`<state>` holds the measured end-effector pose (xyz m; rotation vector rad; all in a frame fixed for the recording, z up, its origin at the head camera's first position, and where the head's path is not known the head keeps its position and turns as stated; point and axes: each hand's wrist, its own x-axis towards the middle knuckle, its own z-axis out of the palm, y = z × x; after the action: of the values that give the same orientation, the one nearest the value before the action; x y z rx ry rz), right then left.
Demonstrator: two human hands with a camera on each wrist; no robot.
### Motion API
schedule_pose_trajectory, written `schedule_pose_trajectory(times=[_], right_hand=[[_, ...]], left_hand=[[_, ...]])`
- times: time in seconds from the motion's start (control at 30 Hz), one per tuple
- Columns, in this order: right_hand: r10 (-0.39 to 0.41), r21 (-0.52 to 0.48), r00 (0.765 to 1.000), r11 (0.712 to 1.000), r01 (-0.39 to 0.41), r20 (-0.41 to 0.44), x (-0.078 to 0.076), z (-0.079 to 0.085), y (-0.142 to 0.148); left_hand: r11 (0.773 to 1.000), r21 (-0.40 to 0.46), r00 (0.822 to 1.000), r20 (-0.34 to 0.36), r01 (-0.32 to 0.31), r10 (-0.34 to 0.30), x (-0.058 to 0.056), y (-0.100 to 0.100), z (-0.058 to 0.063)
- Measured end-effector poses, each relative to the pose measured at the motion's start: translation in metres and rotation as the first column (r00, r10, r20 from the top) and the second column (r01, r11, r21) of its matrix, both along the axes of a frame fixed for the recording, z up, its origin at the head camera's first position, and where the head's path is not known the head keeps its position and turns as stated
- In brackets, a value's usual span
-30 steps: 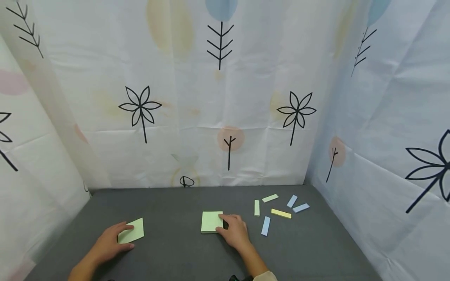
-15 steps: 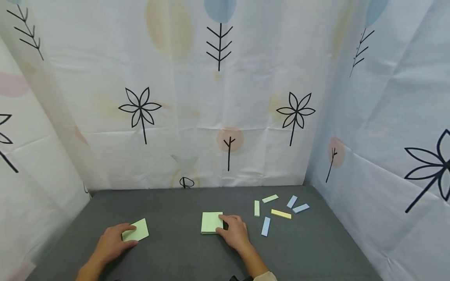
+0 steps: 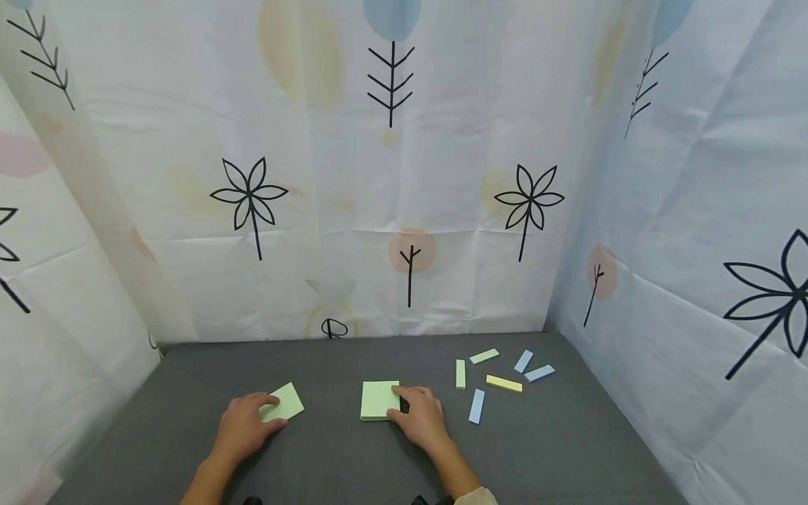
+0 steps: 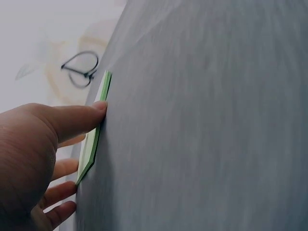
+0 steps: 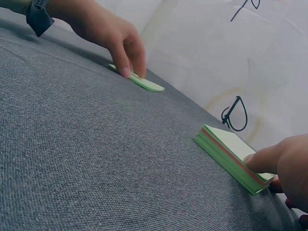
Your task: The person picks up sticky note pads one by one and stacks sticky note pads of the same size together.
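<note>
My left hand [image 3: 243, 426] pinches a thin light-green sticky note pad [image 3: 287, 401] between thumb and fingers, left of the middle of the table. In the left wrist view this pad [image 4: 92, 139] shows edge-on, close over the grey surface; whether it touches is unclear. Right of it, a thicker square stack of light-green sticky notes [image 3: 379, 401] lies flat, its right edge gripped by my right hand [image 3: 421, 419]. In the right wrist view the stack [image 5: 233, 143] shows green sides with a reddish layer among them. The thumb rests near its top edge, and the other fingers are mostly hidden.
Several narrow paper strips lie to the right of my right hand: green [image 3: 461, 374], yellow [image 3: 504, 384] and blue [image 3: 476, 407] ones. A grey cloth covers the table [image 3: 334, 463]. White printed curtains [image 3: 328, 266] enclose the back and sides.
My left hand has moved right with the thin pad, nearer to the stack, and the pad has turned a little. The right hand and the stack stay in place.
</note>
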<state>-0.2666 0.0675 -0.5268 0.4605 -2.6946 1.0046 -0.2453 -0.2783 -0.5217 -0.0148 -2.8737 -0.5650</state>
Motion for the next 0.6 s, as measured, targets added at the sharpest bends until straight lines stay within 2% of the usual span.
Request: schedule_pose_trajectory(times=[0.1,0.27,0.47,0.6], right_hand=[[0.001,0.000,1.000,1.000,-0.001,-0.002,0.000,0.001,0.000],[-0.002,0.009,1.000,1.000,0.002,0.011,-0.001,0.000,0.000],[-0.003,0.003,1.000,1.000,0.003,0.020,0.000,0.000,0.001],[0.001,0.001,1.000,1.000,-0.001,0.021,0.001,-0.001,0.001]], left_hand=[[0.999,-0.013,0.999,0.005,-0.037,0.037,-0.005,0.015,0.000],[0.996,-0.024,0.995,-0.033,-0.092,0.091,-0.011,0.040,-0.001],[0.996,-0.023,0.993,-0.072,-0.091,0.089,-0.013,0.064,0.000],[0.996,-0.007,0.992,-0.094,-0.090,0.088,-0.011,0.069,-0.001]])
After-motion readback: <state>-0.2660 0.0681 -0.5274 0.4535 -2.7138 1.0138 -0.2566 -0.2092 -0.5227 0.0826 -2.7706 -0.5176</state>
